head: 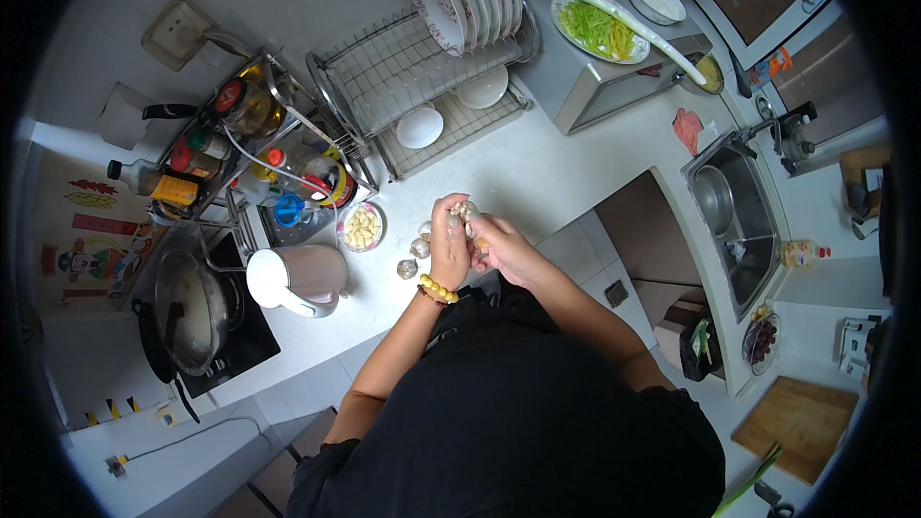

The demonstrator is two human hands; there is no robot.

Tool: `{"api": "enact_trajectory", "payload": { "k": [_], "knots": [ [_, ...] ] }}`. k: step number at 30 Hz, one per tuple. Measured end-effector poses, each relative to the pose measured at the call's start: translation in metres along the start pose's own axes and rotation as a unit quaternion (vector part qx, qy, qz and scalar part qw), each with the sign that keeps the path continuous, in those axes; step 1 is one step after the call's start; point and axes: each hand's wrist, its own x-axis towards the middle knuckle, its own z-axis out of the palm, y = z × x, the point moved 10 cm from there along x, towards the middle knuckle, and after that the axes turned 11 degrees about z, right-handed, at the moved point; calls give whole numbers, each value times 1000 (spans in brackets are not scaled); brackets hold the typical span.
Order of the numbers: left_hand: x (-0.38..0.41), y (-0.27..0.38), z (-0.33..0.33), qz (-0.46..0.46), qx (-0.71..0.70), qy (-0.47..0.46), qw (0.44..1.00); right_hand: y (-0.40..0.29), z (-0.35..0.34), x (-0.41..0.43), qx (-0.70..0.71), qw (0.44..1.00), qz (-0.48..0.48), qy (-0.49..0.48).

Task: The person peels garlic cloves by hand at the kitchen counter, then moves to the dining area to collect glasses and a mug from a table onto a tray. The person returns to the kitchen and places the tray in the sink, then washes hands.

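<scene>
My left hand [452, 248], with a yellow beaded bracelet at its wrist, is closed on a garlic bulb [464, 211] above the counter's front edge. My right hand [507, 244] meets it from the right, its thumb and fingers on the garlic's lower side; what exactly these fingers grip is partly hidden. Just left of my hands, several whole garlic bulbs [419, 248] lie on the white counter. Farther left, a small patterned dish [382, 229] holds peeled garlic cloves [361, 229].
A white kettle [309, 280] stands left of the garlic, beside a lidded pan [188, 313] on the hob. Behind are a bottle rack and a wire dish rack [392, 79]. To the right, a countertop oven [604, 97] carries a plate of shredded greens; beyond it is the sink [745, 230].
</scene>
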Motion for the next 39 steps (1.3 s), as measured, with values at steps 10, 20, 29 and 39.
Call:
{"api": "enact_trajectory", "payload": {
  "k": [10,20,29,39],
  "knots": [
    [-4,-38,-3,-113,-99,79,986,-3,-5,7,-80,988,-128,37],
    [-34,-134,-33,-331,-378,222,836,25,-82,32,-37,999,-9,28],
    [-63,-139,-63,-340,-357,174,852,49,-168,124,-530,757,-45,379],
    [-66,-116,-70,-260,-201,85,940,66,-109,159,-582,747,-52,317]
  ]
}}
